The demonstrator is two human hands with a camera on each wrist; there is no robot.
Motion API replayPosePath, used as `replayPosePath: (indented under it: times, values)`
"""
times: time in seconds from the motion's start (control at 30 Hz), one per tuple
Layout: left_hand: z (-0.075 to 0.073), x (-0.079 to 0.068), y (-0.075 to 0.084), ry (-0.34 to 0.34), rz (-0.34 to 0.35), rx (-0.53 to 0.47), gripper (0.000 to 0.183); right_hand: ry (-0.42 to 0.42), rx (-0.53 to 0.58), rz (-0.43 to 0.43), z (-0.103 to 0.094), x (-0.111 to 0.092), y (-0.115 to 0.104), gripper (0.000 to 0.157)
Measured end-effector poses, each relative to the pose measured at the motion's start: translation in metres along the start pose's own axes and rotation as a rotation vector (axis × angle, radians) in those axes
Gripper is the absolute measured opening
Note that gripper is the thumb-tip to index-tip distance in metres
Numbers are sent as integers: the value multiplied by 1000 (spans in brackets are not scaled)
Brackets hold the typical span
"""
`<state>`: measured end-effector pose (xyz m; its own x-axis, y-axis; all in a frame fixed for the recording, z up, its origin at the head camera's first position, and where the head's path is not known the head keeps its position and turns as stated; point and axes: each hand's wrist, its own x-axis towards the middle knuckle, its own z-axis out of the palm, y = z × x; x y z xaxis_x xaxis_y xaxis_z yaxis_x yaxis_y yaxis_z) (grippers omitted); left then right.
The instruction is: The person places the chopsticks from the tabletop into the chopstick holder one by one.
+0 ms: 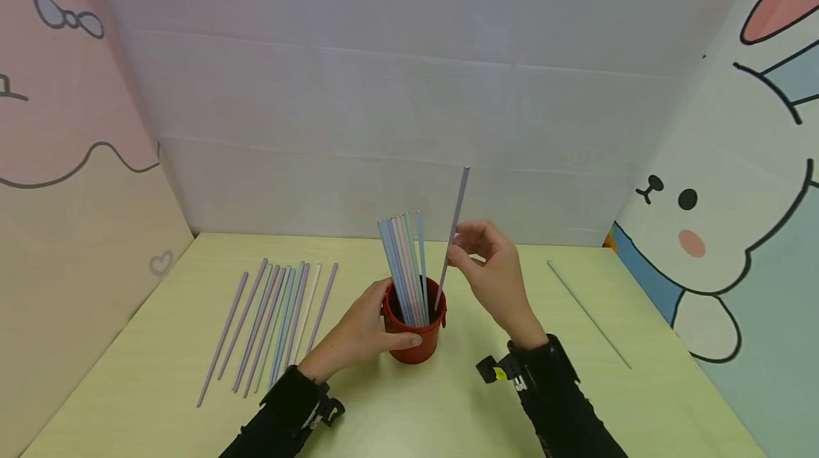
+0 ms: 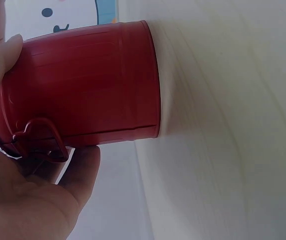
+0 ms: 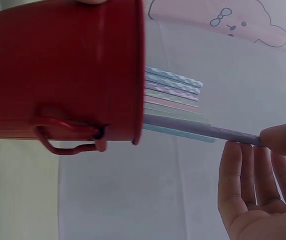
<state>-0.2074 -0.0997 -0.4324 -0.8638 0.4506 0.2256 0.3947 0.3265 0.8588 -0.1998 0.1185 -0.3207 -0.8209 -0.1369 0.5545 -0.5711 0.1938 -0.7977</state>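
Note:
My left hand [image 1: 360, 330] grips a small red metal bucket [image 1: 414, 353] from its left side, the thumb across the front near the rim. In the left wrist view the bucket [image 2: 83, 85] stands upright on the table, a handle loop on its side. Several pastel straws [image 1: 403, 266] lean inside it, blue, purple, pink and green. At the bucket's right, my right hand [image 1: 493, 277] pinches a purple straw [image 1: 457, 212] between thumb and fingertips around mid-length. That straw's lower end is inside the bucket mouth, as the right wrist view of the purple straw [image 3: 202, 129] also shows.
Several loose straws [image 1: 256, 330], mostly purple with some blue, green and white, lie side by side on the table [image 1: 461, 415] at the left. One pale green straw [image 1: 589, 313] lies alone at the right. White panels [image 1: 409, 109] close off the back; cartoon-printed walls flank both sides.

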Motion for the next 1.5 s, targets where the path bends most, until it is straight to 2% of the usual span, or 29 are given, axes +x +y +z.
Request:
replayPosePath:
  times: [0.3,0.6,0.73,0.87,1.0,1.1,1.23,1.33,1.5]
  values:
    - [1,1,-1,5,12,18,87,22,-32,83,9,-9,25,25]
    - [-6,-8,39,15,14,-4,82,15,-77,127,15,-15,40,24]
    - [-7,-9,46,9,3,15,83,7,-131,140,18,-18,39,24]
    - [-7,-9,43,7,9,16,84,-4,-157,154,22,-21,43,23]
    - [-7,-9,42,3,7,14,84,-20,-172,157,23,-23,63,22]
    - [-6,-8,38,2,6,14,85,-36,-187,158,24,-25,60,22]
    - [-2,-3,17,11,14,16,87,-46,-203,141,23,-26,44,21]
    - [1,1,2,10,16,17,88,-36,-217,121,15,-24,44,20]
    - [0,2,-4,-1,11,12,87,8,-236,97,-12,-17,51,22]
